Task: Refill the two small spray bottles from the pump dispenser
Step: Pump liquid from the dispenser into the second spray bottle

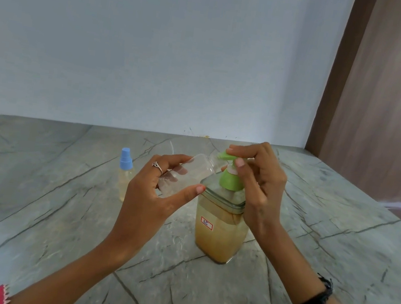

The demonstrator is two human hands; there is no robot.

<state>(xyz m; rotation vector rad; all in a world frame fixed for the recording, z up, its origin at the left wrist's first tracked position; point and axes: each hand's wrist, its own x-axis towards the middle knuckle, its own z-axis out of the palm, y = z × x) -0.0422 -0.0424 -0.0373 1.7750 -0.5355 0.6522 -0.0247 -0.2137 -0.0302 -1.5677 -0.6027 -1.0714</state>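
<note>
We see a clear plastic bottle (186,173) and a green plastic pump (230,179). The countertop (57,209) looks like smooth veined stone.

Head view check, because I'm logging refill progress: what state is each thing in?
Capped bottle: upright, blue cap on, holds yellowish liquid.
Open bottle: uncapped, tilted, mouth at the spout.
Dispenser: upright, partly full.
Left hand: holds open bottle.
Right hand: fingers on pump head.
</note>
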